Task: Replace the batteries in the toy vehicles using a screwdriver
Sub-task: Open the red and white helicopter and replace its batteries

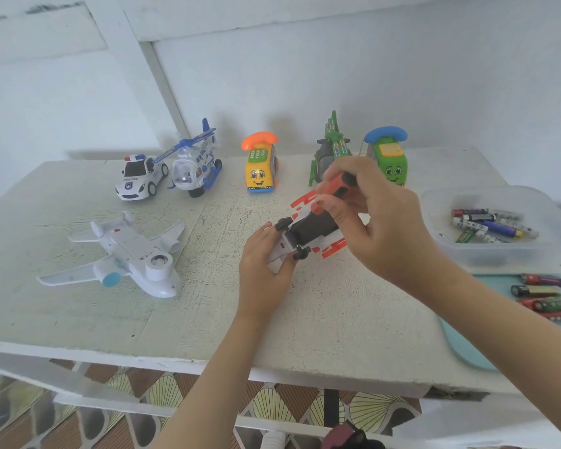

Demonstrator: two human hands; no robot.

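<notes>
A white and orange plastic toy vehicle [311,233] lies upside down on the pale rough table [208,319], with its black underside up. The left hand [264,270] grips its near end with curled fingers. The right hand [382,222] is closed around the orange and black screwdriver [339,184], just above the toy; the tip is hidden. Left of this toy lies a white plastic airplane [123,254]. Right of the toy stands a clear plastic box [486,254] holding batteries [486,225].

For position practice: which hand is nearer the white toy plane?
Left. The left hand grips the upturned toy just right of the plane; the right hand, holding the screwdriver, is farther right.
</notes>
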